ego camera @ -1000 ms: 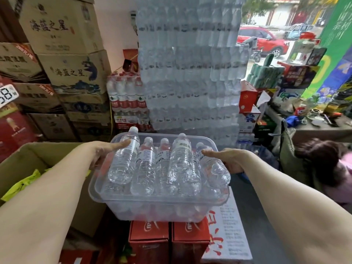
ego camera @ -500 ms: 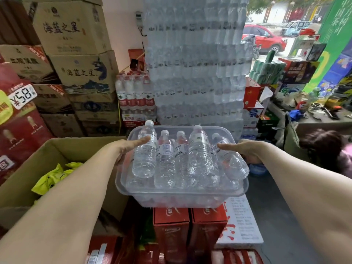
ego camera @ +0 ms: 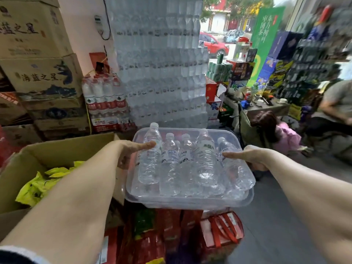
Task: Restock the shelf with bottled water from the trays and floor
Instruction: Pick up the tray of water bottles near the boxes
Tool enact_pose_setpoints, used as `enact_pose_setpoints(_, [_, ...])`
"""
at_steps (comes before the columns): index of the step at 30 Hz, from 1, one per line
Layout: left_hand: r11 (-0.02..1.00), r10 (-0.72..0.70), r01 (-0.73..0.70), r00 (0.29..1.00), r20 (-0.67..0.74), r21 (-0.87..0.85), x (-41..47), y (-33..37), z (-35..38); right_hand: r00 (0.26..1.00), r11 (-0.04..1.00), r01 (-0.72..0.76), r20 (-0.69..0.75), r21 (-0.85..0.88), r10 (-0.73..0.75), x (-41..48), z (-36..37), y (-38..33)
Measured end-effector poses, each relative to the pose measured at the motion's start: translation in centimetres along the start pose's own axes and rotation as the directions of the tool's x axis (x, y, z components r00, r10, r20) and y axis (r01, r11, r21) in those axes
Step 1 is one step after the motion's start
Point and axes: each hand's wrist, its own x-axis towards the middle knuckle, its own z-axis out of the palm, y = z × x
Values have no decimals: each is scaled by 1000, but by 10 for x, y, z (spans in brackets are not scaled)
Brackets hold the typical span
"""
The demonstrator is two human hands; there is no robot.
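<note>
Tray [ego camera: 190, 202] carried onward, left grip [ego camera: 131, 152], right grip [ego camera: 250, 157] clasping

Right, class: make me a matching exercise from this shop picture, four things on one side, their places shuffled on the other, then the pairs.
Things
1 tray
2 yellow bags
3 red car
4 red-labelled bottles

Places
A outside in the street
B gripped by the left hand and right hand
C in the cardboard box
D left of the tall water stack

Pairs: 1-B, 2-C, 3-A, 4-D
</note>
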Motion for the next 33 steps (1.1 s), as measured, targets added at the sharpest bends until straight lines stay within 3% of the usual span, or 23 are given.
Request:
enact_pose_setpoints(5, [985,-18,-9,988,155,172,-52,-6,50,994,993,-113,12,30,113,-83,3,72])
enact_pose_setpoints(12, [912,-83,-34,961,265,409,-115,-33,152,974,929,-226,65,294,216,-195,29,237])
enact_pose_setpoints(18, [895,-100,-99,905,414,434,-176,-104,297,917,826,-364,8,431,400,-315,61,398])
enact_pose_setpoints(22, [808,-173,-202,816,551,553,-209,-171,400,825,681,-446,-28,581,564,-409,101,507])
enact_pose_setpoints(28, [492,-294,-450,719,630,745,-268,-245,552,601,402,-540,4,739,799,-545,199,694])
enact_pose_setpoints(30, [396,-349,-516,681,644,760,-287,-258,601,513,263,-563,82,784,854,-594,238,726])
enact_pose_setpoints(33, [262,-441,-633,592,674,728,-316,-272,678,400,54,-456,150,888,904,-658,286,739])
